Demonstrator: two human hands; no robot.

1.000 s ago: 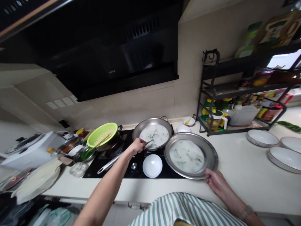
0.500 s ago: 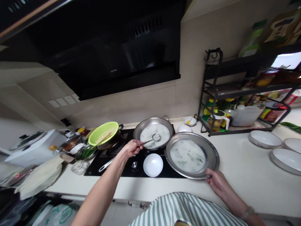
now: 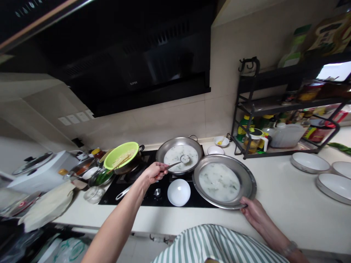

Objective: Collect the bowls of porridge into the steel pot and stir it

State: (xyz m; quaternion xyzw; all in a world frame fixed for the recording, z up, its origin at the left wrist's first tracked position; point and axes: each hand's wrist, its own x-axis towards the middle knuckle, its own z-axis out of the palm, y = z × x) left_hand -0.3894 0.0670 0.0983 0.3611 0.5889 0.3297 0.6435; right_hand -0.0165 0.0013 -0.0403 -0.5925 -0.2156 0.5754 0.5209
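Note:
My left hand (image 3: 155, 173) is closed round the handle of a ladle (image 3: 184, 159), whose bowl is over the milky soup with green bits in a steel wok (image 3: 161, 149) on the stove. With my right hand (image 3: 251, 209) I grip the near right rim of a wide steel basin (image 3: 248, 182). White liquid with green leafy pieces lies in the basin, which is next to the wok and overlaps its right edge in view. A white bowl (image 3: 178, 192) sits on the cooktop between my hands.
A lime-green colander (image 3: 131, 145) with chopsticks and pale food rests on a pot at the left burner. Small bowls (image 3: 215, 150) stand behind the basin. On the right are a black spice rack (image 3: 248, 106) and several white dishes (image 3: 309, 162). The range hood (image 3: 131, 54) hangs overhead.
The ladle's bowl has shifted slightly to the right and up in the wok. My right hand and the basin are almost where they were.

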